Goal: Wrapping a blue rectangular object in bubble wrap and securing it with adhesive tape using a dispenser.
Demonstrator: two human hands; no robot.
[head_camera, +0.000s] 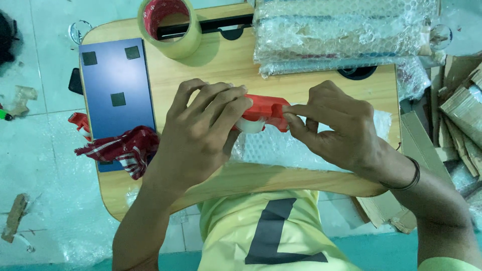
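Observation:
My left hand [201, 135] grips a red tape dispenser [263, 108] with a roll of clear tape in it, held just above a small wooden lap table [226, 65]. My right hand [334, 128] pinches the dispenser's right end between thumb and fingertips; whether it holds the tape's end I cannot tell. Under both hands lies a piece of bubble wrap [286, 148].
A wide roll of tan tape [170, 27] stands at the table's far edge. Bubble-wrapped bundles [341, 32] are stacked at the far right. A blue flat board [118, 83] lies at left with a red checked cloth [123, 148] over its near end. Cardboard pieces [459, 110] sit right.

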